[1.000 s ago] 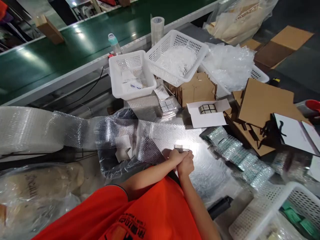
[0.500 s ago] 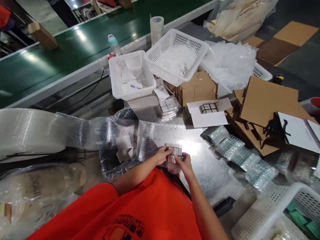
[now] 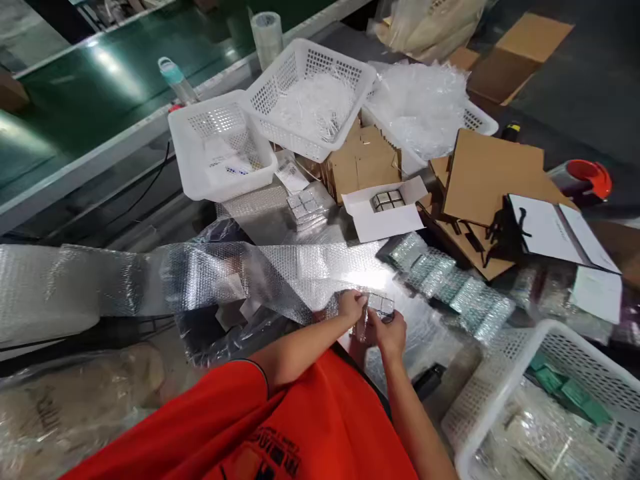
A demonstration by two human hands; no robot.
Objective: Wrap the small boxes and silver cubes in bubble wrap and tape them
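From the head view, your right hand (image 3: 391, 335) now pinches the mirrored cube block (image 3: 381, 305) over the bubble wrap sheet (image 3: 305, 273), your left hand (image 3: 351, 305) just beside it, contact unclear, and a white plastic basket (image 3: 493, 380) near your right forearm.
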